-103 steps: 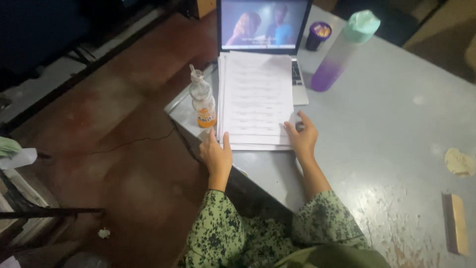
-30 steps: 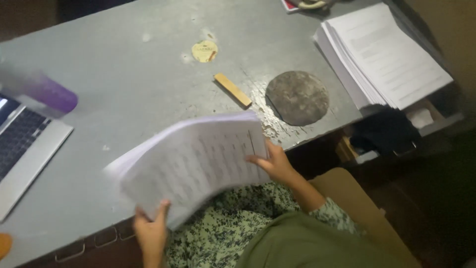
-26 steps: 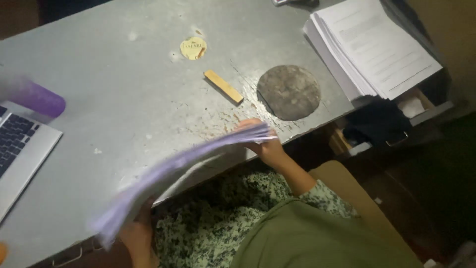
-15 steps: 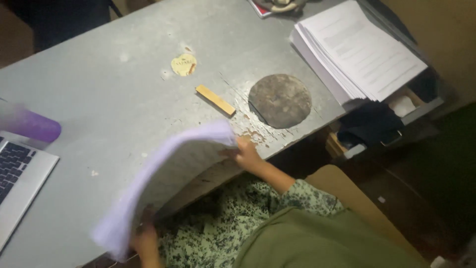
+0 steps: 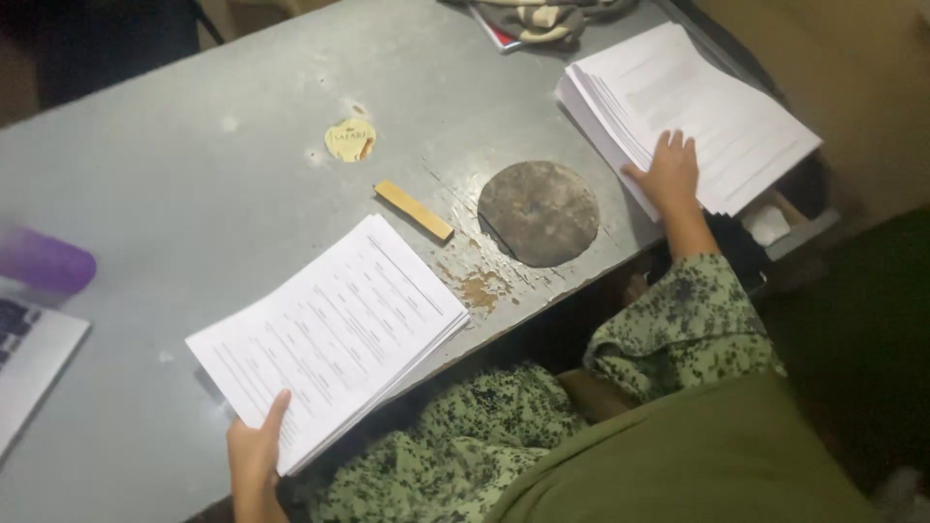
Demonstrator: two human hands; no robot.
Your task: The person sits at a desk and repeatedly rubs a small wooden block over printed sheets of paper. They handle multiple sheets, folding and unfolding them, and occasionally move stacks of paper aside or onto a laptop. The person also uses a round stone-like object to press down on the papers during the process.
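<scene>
At the far left I see the corner of a laptop [image 5: 29,368] and a purple bottle [image 5: 44,261], blurred. Next, my left hand [image 5: 254,455] pinches the near corner of the printed stack [image 5: 334,334]: the thumb lies on top, the fingers are hidden under the sheets. The stack rests on the grey table [image 5: 174,174], with its near edge over the table's edge. Beyond it lie a round yellowish sticker [image 5: 350,141], a small wooden block [image 5: 414,210] and a dark round disc [image 5: 540,213]. At the right, my right hand [image 5: 666,174] lies flat, fingers spread, on the near edge of the bigger paper pile [image 5: 697,107], gripping nothing. I judge the step in hand is handling two paper stacks. Moving the overhanging stack calls for support from below, so no sheets slide.
</scene>
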